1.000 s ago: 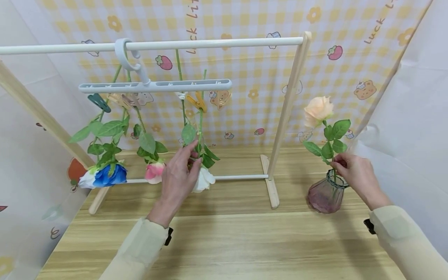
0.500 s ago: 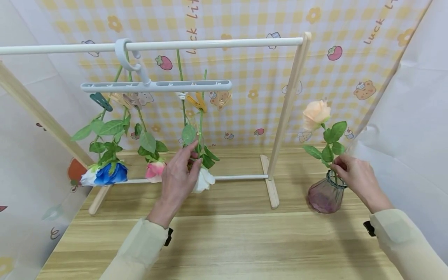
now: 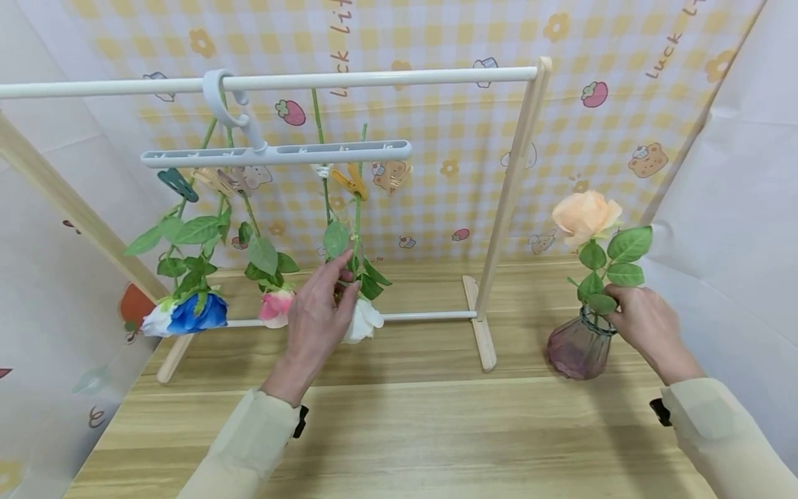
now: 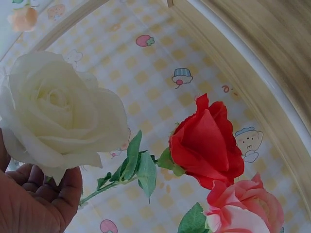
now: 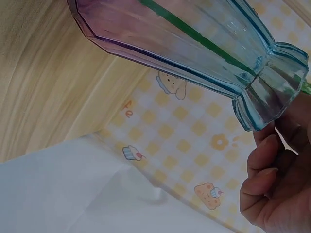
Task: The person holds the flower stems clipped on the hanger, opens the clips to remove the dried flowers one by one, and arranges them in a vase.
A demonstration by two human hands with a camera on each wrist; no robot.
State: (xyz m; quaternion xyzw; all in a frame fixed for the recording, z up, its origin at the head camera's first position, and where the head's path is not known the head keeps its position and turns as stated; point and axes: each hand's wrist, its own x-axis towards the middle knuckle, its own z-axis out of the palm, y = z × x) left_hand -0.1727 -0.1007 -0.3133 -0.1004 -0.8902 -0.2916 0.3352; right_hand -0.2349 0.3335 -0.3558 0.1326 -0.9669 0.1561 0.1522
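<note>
Left hand has thumb and fingers pinching the stem of the white rose, which hangs bloom-down from the hanger, stem running up to the yellow clip. Right hand pinches the peach rose low on its stem, right by the mouth of the purplish glass vase; bloom's up top, lower stem runs down inside the glass. Those fingers are curled in close to the rim, can't tell if they touch it. A blue rose and a pink rose hang upside down further left, plus a red rose in the left wrist view.
</note>
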